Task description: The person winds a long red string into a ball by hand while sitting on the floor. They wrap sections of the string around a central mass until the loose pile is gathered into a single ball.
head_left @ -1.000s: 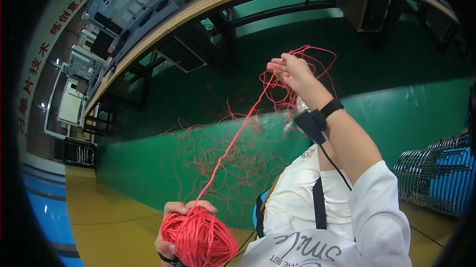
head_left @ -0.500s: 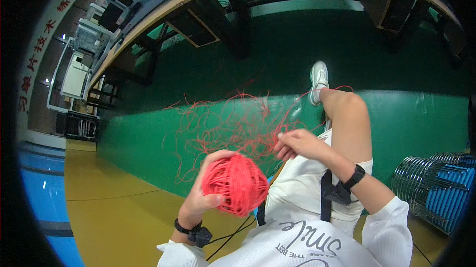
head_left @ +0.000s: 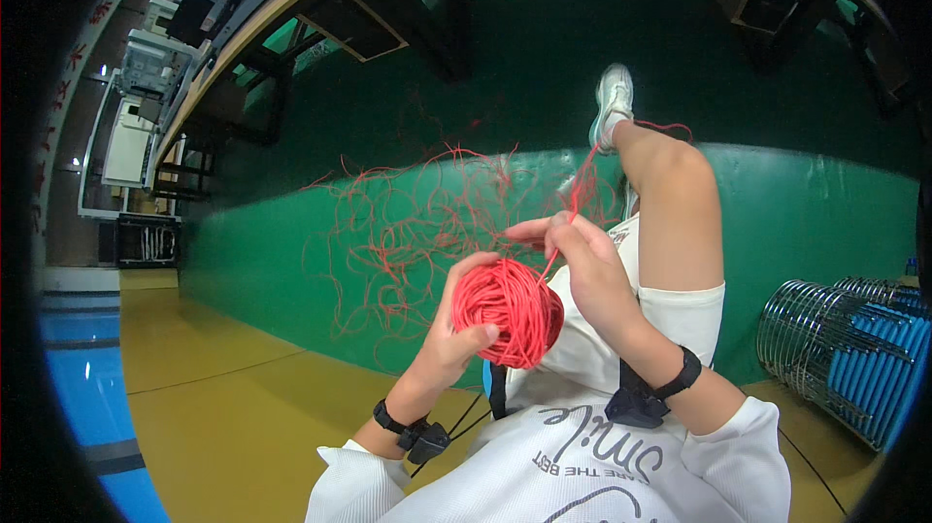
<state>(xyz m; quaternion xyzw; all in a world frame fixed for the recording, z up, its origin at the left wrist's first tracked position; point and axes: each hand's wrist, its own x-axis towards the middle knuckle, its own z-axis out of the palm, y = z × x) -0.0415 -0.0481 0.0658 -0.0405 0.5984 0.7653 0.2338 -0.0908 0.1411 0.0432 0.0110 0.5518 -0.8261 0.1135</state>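
A round ball of red string sits in my left hand, whose thumb and fingers wrap its left side. Just above and to the right of the ball, my right hand pinches a red strand between thumb and fingers. The strand leads down to the ball's top right and up toward my shoe. Loose, tangled red string lies spread in loops over the green floor beyond my hands. Black bands with small dark boxes are on both wrists.
A long wooden-edged bench curves along the far side, with dark legs and cabinets beneath. Stacked stools with metal rings and blue parts stand at the right. My bare knee rises beside my right hand. Yellow floor lies at the left.
The ball has shifted right and slightly up, turning in my left hand. My right hand has come nearer to it, with a strand now visible in its grip.
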